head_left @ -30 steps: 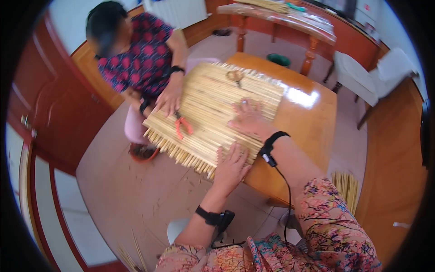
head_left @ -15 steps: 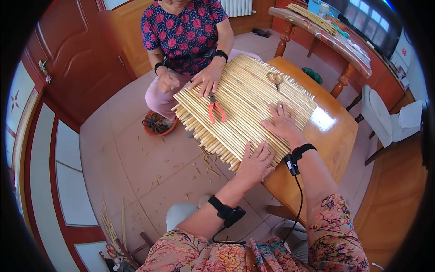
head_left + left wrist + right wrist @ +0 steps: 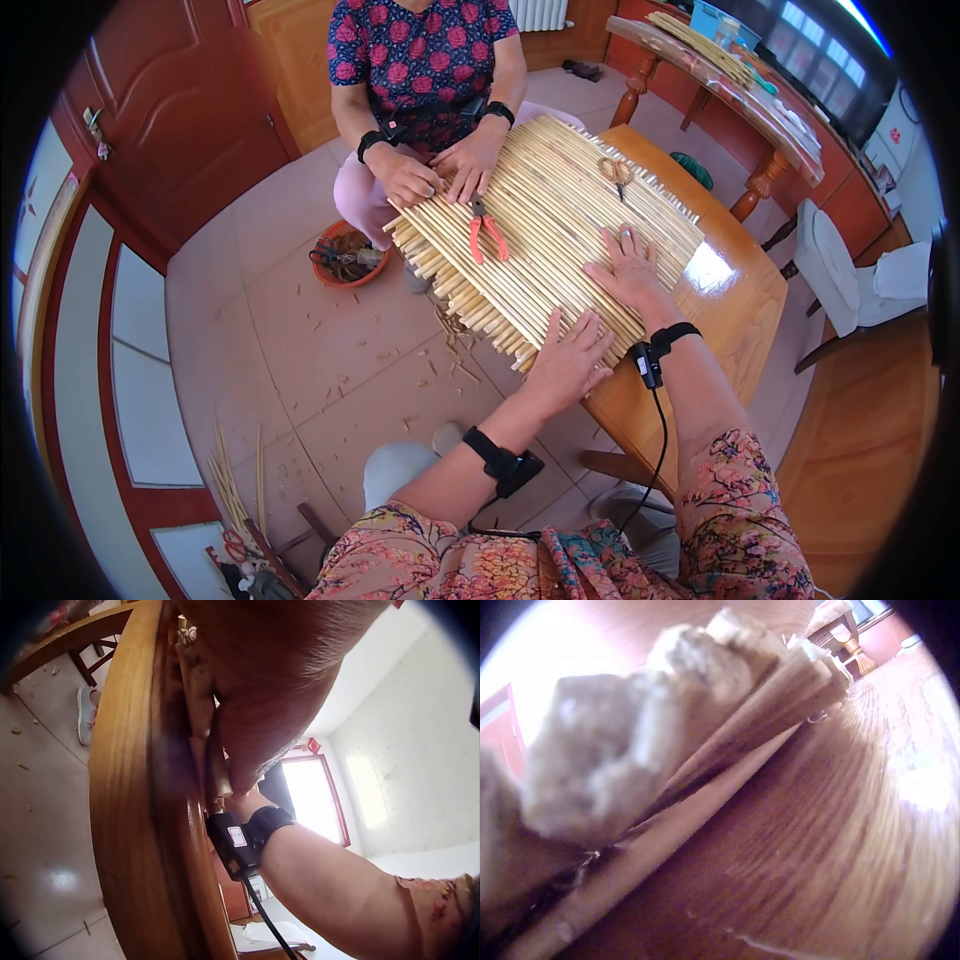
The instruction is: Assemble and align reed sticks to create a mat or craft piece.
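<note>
A mat of straight, pale-yellow stalks lies on the wooden table, its cut ends sticking out along two sides. Flat on its near corner rests my left hand, fingers spread. My right hand lies spread farther up the same near side, a ring on one finger. Red-handled pliers and a small pair of scissors lie on top of the mat. In the left wrist view my left hand fills the upper middle. Rough stalk ends show close up in the right wrist view.
Across the mat sits another person, both hands at its far-left corner. An orange basin stands on the floor among scattered stalk clippings. A white-covered chair is at right; a second table carries more stalks behind.
The head view has swung left and steadied, so the mat now sits farther right. The other person's hands have come together at the mat's corner. My hands stay flat on the mat.
</note>
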Demonstrator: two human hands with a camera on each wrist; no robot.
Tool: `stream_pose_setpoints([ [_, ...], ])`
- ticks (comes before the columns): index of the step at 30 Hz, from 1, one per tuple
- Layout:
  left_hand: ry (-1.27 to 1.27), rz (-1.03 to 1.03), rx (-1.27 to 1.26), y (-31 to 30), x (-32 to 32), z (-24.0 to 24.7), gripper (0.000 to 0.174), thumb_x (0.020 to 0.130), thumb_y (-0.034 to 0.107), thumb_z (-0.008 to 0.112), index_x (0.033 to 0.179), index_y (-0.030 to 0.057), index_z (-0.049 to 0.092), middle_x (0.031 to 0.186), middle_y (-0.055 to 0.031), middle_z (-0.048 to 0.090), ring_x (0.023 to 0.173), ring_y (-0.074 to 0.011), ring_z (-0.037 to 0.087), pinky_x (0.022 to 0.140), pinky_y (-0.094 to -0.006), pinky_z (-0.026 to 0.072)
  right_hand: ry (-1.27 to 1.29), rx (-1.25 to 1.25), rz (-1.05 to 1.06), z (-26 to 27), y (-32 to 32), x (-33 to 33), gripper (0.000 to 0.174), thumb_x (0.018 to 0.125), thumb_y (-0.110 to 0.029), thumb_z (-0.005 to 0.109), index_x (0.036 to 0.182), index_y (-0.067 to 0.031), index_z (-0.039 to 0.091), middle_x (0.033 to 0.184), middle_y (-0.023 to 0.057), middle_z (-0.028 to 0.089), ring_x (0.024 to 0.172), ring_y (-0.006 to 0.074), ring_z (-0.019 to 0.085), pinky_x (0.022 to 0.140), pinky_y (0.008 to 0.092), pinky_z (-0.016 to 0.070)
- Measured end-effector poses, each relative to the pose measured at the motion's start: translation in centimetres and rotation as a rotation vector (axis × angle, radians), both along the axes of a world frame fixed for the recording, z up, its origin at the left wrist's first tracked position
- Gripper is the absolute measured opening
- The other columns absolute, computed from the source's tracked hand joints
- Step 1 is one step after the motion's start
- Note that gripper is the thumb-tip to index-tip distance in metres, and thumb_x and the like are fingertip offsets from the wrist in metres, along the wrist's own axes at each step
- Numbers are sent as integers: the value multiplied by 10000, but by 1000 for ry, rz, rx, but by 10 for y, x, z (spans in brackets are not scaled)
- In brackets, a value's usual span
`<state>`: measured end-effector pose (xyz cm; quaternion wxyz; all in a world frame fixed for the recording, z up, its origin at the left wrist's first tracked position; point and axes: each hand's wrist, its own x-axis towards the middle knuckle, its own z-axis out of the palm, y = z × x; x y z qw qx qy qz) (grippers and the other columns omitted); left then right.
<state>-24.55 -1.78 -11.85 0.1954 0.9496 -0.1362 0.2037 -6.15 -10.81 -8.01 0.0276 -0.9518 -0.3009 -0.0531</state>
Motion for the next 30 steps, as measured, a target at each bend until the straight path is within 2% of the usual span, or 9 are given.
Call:
stream_pose_setpoints([
  [3, -89, -33, -109, 7, -4, 6, 468, 828, 317, 576, 1231, 95, 492, 1287, -167, 441, 1257, -293, 355, 1050, -500, 204, -15, -15, -3, 0, -1, 0, 813, 799, -664, 369, 1406, -146, 215, 1440, 206, 182, 1354, 331, 109, 1060, 534, 56],
  [5, -127, -75, -596, 21, -11, 20, 357, 809, 198, 627, 1141, 78, 575, 1197, -164, 529, 1189, -285, 451, 1004, -386, 333, -21, -11, 6, 1, -1, -1, 814, 799, -665, 367, 1406, -144, 215, 1441, 206, 182, 1354, 332, 111, 1060, 532, 59],
  [7, -358, 165, -768, 47, -18, 40, 244, 774, 69, 639, 1008, 9, 603, 1073, -124, 582, 1002, -276, 560, 880, -324, 436, -4, 18, 24, 2, -1, -2, 842, 793, -677, 358, 1399, -109, 221, 1427, 236, 197, 1352, 349, 106, 1053, 552, 55],
  [11, -666, 575, -1481, 148, -2, 34, 287, 782, 93, 655, 1009, -36, 535, 916, -93, 581, 860, -160, 541, 783, -272, 440, 4, 18, 15, 1, -1, -2, 841, 791, -672, 368, 1398, -109, 222, 1427, 234, 200, 1350, 351, 114, 1054, 553, 52],
  [14, -494, 837, -1516, 203, 24, 15, 378, 794, 170, 671, 1072, -26, 507, 927, -120, 591, 849, -186, 577, 740, -296, 479, -12, 18, 21, -1, -1, 0, 841, 790, -671, 371, 1398, -108, 223, 1428, 233, 197, 1349, 351, 119, 1055, 552, 51],
  [15, -494, 835, -1516, 217, 26, 12, 378, 794, 170, 671, 1072, -26, 507, 927, -120, 591, 849, -186, 577, 740, -296, 479, -10, 18, 21, 0, -1, -1, 841, 791, -671, 369, 1398, -108, 222, 1428, 233, 196, 1349, 351, 120, 1055, 551, 51],
  [17, 103, 475, -1881, 238, 33, 7, 451, 818, 303, 649, 1137, 21, 498, 1078, -110, 585, 933, -206, 587, 779, -344, 496, -10, 18, 9, 1, -2, -1, 841, 791, -672, 367, 1398, -108, 221, 1428, 234, 196, 1349, 351, 122, 1056, 550, 52],
  [25, 44, 330, -2002, 286, 75, -20, 428, 825, 361, 629, 1090, 33, 554, 1041, -117, 611, 908, -248, 613, 754, -390, 529, -19, 42, 23, 1, -3, -2, 838, 789, -676, 368, 1390, -105, 249, 1422, 233, 213, 1345, 348, 141, 1057, 536, 62],
  [30, 19, 498, -2043, 293, 81, -16, 312, 865, 289, 578, 1040, 31, 577, 971, -110, 627, 778, -238, 635, 652, -380, 537, -29, 48, 24, -1, -3, -2, 835, 788, -680, 366, 1390, -113, 251, 1423, 224, 219, 1347, 340, 143, 1060, 531, 58],
])
